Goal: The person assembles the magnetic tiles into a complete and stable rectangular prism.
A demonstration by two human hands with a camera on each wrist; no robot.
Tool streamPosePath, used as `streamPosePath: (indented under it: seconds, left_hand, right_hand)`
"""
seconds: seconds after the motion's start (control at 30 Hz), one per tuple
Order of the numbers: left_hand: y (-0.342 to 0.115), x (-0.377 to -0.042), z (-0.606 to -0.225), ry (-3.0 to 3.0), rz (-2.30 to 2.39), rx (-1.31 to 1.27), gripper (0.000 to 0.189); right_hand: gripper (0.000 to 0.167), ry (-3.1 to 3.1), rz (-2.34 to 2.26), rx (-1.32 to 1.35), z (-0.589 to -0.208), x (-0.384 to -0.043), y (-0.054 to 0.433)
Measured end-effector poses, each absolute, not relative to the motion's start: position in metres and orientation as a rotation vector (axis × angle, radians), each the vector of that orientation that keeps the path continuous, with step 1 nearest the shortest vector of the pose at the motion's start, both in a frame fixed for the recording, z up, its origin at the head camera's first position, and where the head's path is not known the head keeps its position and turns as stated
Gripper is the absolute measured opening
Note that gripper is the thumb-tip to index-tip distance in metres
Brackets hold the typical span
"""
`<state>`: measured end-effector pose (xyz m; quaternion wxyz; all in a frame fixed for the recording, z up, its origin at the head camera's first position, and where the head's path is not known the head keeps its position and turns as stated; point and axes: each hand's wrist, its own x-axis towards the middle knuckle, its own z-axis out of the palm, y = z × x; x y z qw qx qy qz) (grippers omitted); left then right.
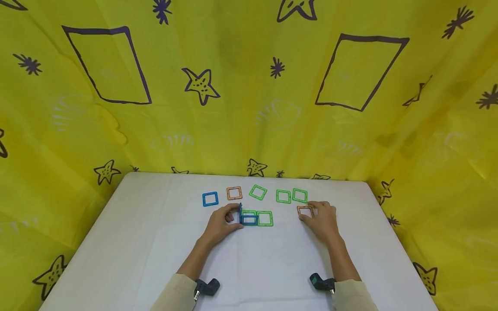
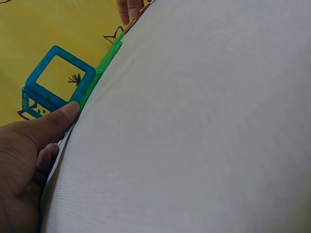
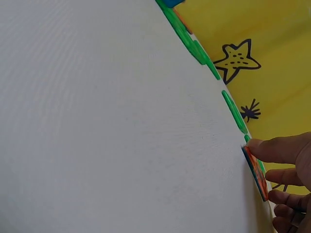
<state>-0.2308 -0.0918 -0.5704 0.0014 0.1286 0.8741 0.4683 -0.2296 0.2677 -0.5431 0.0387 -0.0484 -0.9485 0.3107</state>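
Observation:
My left hand [image 1: 218, 223] grips an upright blue square frame tile [image 1: 240, 214] at the left end of a low build, thumb at the near edge and fingers at the far one. A second blue tile [image 2: 63, 54] stands upright at right angles to it, along the near side. Two green square tiles, one of them a flat green tile [image 1: 272, 219], lie side by side at the base. Over to the right, my right hand [image 1: 324, 219] pinches an orange square tile [image 1: 305, 207] by its edges; a blue edge shows under the orange [image 3: 257, 175] in the right wrist view.
Behind the build, a row of loose tiles lies on the white table [image 1: 155, 242]: a blue tile [image 1: 210, 204], an orange tile [image 1: 234, 198] and several green ones, such as the tilted green tile [image 1: 253, 194]. A yellow patterned curtain [image 1: 233, 129] encloses the table's back and sides.

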Motion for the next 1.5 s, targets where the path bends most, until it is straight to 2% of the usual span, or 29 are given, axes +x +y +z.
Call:
streamPosePath:
  seconds: [0.47,0.7,0.8,1.03,1.5]
  left_hand:
    - [-0.091,-0.231,-0.571,2.747,1.473,0.408,0.065]
    - [-0.090,-0.231,-0.572,2.746,1.473,0.400,0.065]
    - [-0.090,-0.231,-0.573,2.746,1.470,0.391,0.065]
    - [-0.090,-0.232,-0.574,2.753,1.471,0.400,0.065]
    - [-0.089,-0.231,-0.573,2.758,1.466,0.379,0.065]
  right_hand:
    - [0.065,-2.929,0.973,-0.150,-0.539,-0.225,0.275]
    - [0.065,-2.857,1.195,-0.157,-0.539,-0.229,0.273]
    - [0.058,-2.799,1.254,-0.130,-0.539,-0.227,0.273]
    - [0.021,-2.701,1.331,-0.088,-0.538,-0.225,0.275]
    - [0.018,-2.704,1.335,0.059,-0.539,-0.220,0.265]
